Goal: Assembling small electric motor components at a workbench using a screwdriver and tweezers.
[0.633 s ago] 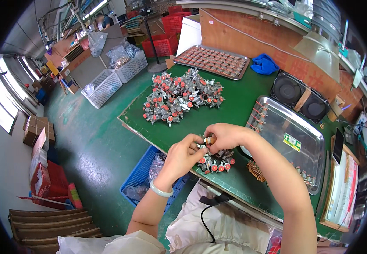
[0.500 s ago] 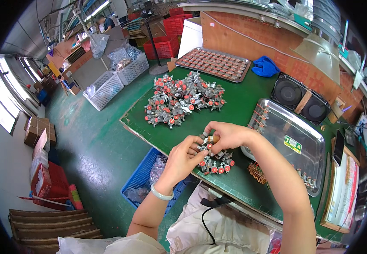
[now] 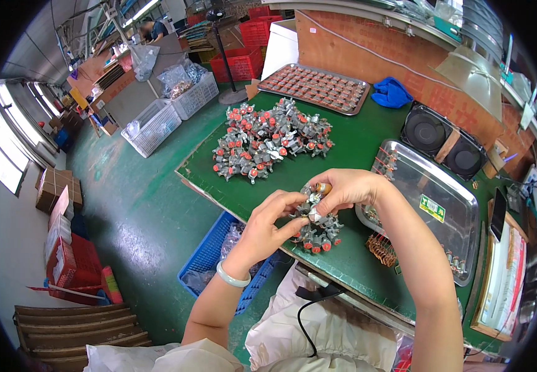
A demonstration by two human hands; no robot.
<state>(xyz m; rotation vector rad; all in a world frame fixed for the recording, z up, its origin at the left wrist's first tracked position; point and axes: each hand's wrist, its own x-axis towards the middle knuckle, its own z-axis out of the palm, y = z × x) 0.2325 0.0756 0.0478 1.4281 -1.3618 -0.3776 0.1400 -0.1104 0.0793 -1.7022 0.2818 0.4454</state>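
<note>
Hands are meeting over the near edge of the green-topped bench (image 3: pixel 355 142) in the head view. The left hand (image 3: pixel 267 226) is pinching a small grey metal part (image 3: pixel 310 211) from below, while the right hand (image 3: pixel 346 189) is gripping the same part from above, fingertips closing on its copper-coloured tip. Just beneath them a small cluster of similar red-capped parts (image 3: pixel 318 235) is lying on the matte felt-like surface. A larger heap of red-capped metal parts (image 3: pixel 268 139) is sitting farther back. A shiny rectangular steel tray (image 3: pixel 442 208) is resting to the right, with coiled copper pieces (image 3: pixel 381 249) beside its near corner. A blue plastic crate (image 3: pixel 216 248) is standing on the floor below.
</note>
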